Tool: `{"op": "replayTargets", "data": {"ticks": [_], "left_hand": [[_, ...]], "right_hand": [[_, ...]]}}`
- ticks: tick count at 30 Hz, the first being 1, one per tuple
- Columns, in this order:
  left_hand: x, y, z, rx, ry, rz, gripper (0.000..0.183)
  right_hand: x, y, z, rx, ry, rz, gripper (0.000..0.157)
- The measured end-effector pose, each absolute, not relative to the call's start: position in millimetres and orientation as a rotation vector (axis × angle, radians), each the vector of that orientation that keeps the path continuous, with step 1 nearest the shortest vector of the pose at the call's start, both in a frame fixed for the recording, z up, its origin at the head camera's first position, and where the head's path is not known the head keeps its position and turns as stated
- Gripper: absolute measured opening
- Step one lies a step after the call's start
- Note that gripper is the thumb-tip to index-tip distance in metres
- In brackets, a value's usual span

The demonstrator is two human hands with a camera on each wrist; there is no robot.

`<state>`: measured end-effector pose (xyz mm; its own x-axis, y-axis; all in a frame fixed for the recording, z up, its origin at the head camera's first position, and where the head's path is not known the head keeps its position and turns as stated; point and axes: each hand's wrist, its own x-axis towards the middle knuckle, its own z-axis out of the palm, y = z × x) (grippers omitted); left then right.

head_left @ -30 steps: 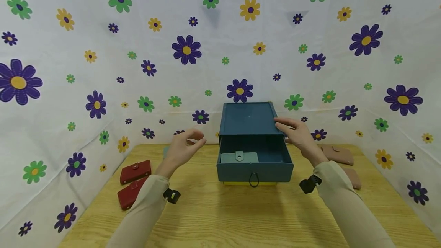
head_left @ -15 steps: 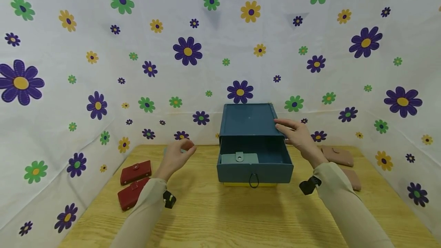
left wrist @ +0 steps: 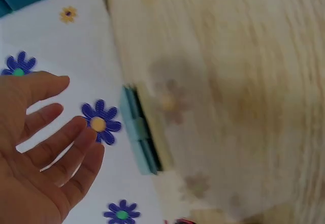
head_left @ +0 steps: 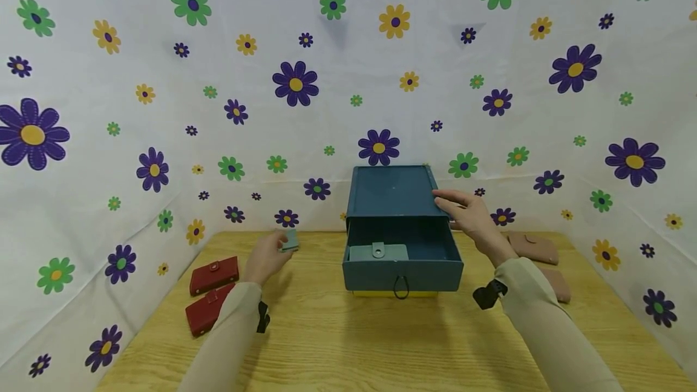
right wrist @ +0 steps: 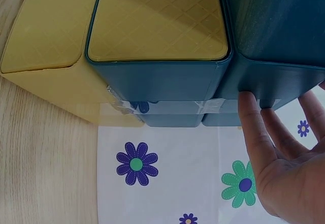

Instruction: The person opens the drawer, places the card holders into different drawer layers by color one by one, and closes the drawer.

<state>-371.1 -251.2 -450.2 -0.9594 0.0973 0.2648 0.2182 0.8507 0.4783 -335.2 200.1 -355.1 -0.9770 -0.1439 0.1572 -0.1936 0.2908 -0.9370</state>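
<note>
Moved: left hand [head_left: 267, 256], now lower and farther left than a second ago, away from the drawer [head_left: 403, 276] and beside the green wallet [head_left: 291, 239], more of which now shows; right hand [head_left: 475, 219] unchanged in place.
Left hand: fingers loosely curved and spread, nothing held; a gap to the green wallet shows in the left wrist view.
Right hand: fingers nearly straight, nothing held; fingertips touching the right side of the blue box [head_left: 392, 189].
Green wallet: on the table at its back edge, left of the blue box, standing on edge in the left wrist view.
Table: pale yellow wood with visible grain; soft shadows below the drawer and the arms.
Blue box: at the back of the table, centre-right; drawer pulled out toward the person, black loop [head_left: 401, 298] on its front; yellow section [head_left: 394, 293] beneath.
Drawer contents: one pale green wallet [head_left: 393, 252] with a snap tab, lying in the left part.
Table, left: two red wallets [head_left: 214, 275], one behind the other, both set at a slant.
Table, right: two pinkish-tan wallets [head_left: 533, 247], the nearer one partly hidden by the right sleeve [head_left: 550, 319].
Room: white cloth [head_left: 327, 47] behind the table and along both sides, printed with purple, green and yellow flowers; creases run down the side panels; two greyish triangular patches high on the back panel.
Dress: beige sleeves, a black device at each wrist.
</note>
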Motion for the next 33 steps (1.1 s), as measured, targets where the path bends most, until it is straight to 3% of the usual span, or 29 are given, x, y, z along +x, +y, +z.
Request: {"op": "replayTargets", "data": {"ticks": [8,17,29,33], "left_hand": [[-381,-270,-460,-0.029,-2.945,-0.757,0.051],[-388,-281,-468,0.073,-2.999,-0.707,0.054],[-391,-291,-471,0.196,-3.105,-0.937,0.076],[-397,-295,-473,0.186,-3.119,-0.968,0.075]], "right_hand": [[-336,200,-356,0.343,-2.476,1.826,0.054],[-337,200,-357,0.334,-2.484,1.815,0.054],[-333,200,-355,0.349,-2.492,1.815,0.053],[-334,200,-355,0.339,-2.495,1.814,0.054]]}}
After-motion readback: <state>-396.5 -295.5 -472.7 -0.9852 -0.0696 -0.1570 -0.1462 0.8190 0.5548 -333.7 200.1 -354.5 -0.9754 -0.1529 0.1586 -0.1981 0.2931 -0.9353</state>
